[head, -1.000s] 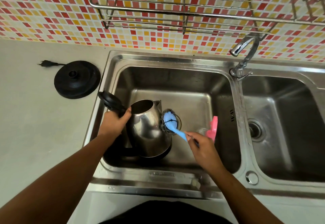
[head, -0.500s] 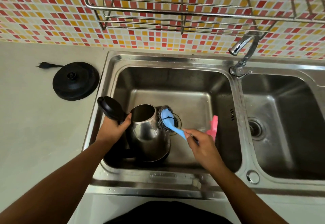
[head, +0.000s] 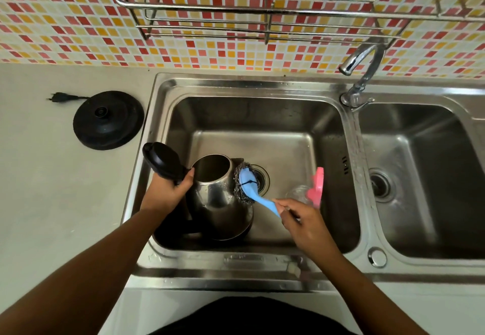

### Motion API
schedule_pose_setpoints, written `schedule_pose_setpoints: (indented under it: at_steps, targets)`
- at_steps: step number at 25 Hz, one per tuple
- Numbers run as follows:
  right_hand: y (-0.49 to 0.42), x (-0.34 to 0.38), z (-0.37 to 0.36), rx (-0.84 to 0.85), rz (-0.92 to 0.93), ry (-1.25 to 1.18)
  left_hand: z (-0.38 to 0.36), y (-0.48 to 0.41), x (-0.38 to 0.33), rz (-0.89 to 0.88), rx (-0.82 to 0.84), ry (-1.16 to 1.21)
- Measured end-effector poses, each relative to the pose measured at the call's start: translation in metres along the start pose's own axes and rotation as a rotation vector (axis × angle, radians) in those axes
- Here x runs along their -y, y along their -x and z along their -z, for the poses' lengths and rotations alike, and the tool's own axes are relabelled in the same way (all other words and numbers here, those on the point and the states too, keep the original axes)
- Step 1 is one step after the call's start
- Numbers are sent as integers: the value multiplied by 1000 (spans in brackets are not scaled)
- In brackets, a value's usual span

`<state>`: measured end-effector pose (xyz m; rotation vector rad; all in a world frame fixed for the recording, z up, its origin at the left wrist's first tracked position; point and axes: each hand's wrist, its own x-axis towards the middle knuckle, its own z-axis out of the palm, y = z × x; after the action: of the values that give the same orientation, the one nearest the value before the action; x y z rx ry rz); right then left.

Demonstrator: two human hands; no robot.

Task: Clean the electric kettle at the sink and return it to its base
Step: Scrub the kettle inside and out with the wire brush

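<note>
The left hand (head: 168,190) has its grip wrapped around the top of the kettle's black handle, right where the flipped-open lid (head: 162,162) hinges, thumb lying against the steel rim. The right hand (head: 304,223) pinches the blue handle of a scrubber (head: 249,186) between thumb and fingers, and the scrubber's dark wire-wool head is pressed against the spout side of the kettle (head: 219,200). The kettle stands upright on the floor of the left sink basin (head: 328,129), near its front-left corner, mouth open to the ceiling; its inside looks dark and I cannot tell whether any water sits in it. Just behind the scrubber head is the basin's drain (head: 262,179). In the same basin, off to the right of the scrubbing hand, there is a clear glassy thing with a pink piece (head: 316,187) standing up from it; what it is I cannot make out. The faucet (head: 363,72) rises from the divider between the two basins, and water runs down from it into the right basin (head: 433,216), which holds nothing else but its own drain. On the counter (head: 52,190) to the left of the sink lies the kettle's round black base (head: 108,120), well apart from the kettle, its cord and plug (head: 59,96) trailing toward the tiled wall. A wire dish rack (head: 262,11) hangs on that wall above the sink.
</note>
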<state>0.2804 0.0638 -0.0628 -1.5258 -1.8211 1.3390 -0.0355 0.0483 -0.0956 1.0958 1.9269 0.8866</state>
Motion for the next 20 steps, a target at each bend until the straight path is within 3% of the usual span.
schedule_pose_setpoints:
  at_steps: [6,9,13,15,20]
  targets:
    - [4,-20,-10,44,-286,148,-1,-2,0,30,1,4]
    - [11,2,-3,65,-325,29,-1,-1,-2,26,-8,10]
    - [31,19,3,278,-694,-194,-1,0,-2,27,-8,10]
    - [23,23,-1,281,-795,-260,0,-1,-1,28,-9,18]
    - [11,43,3,253,-709,-363,-2,-1,-4,47,-13,12]
